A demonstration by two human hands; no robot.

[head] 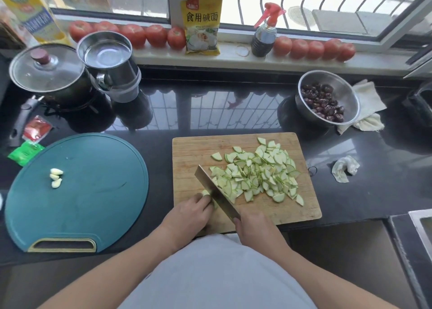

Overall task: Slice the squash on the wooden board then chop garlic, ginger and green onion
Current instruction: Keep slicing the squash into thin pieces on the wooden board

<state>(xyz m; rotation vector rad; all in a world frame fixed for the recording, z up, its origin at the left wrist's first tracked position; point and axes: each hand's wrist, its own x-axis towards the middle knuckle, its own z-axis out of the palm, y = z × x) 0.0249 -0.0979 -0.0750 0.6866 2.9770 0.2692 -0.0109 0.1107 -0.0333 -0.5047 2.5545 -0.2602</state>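
A wooden board lies on the black counter with a heap of thin green-skinned squash slices on its right half. My right hand grips the handle of a cleaver, whose blade stands on the board beside the heap. Just left of the blade, my left hand holds down a small last piece of squash with curled fingers. Three peeled garlic cloves lie on a round teal cutting board to the left. No ginger or green onion is in view.
A steel bowl of red dates and cloths sit at back right; a crumpled cloth lies right of the board. A lidded pot, a steel cup and sauce packets stand back left. Tomatoes line the sill.
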